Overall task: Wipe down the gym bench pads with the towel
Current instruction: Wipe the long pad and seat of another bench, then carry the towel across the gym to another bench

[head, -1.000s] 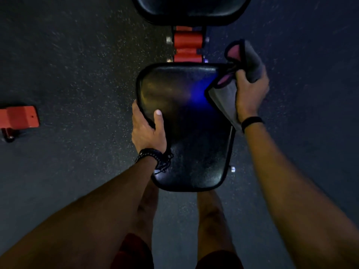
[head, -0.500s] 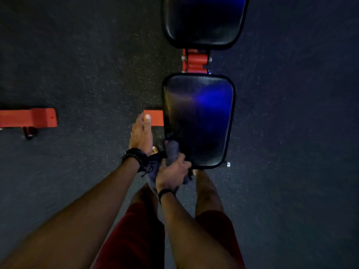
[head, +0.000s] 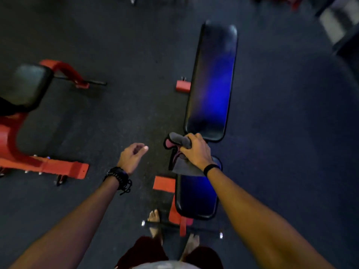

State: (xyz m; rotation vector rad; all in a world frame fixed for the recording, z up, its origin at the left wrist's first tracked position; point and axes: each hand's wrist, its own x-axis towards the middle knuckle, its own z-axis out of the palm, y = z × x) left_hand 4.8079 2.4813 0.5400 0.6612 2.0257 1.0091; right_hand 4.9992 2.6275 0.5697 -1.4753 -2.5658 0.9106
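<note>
While right hand (head: pixel 196 152) grips bunched towel (head: pixel 179 150) above far edge of seat pad (head: pixel 196 197), near back pad (head: pixel 211 80), left hand (head: pixel 132 157) hangs over floor (head: pixel 126 55), fingers seemingly loosely curled, empty.

Black back pad (head: pixel 211 78) at twelve o'clock carries a blue sheen, as does the black seat pad (head: pixel 196 197). Grey towel (head: pixel 179 152) shows pink inside, dark-edged. Red-orange frame (head: pixel 44 166) at nine o'clock. Dark speckled floor (head: pixel 120 113).
</note>
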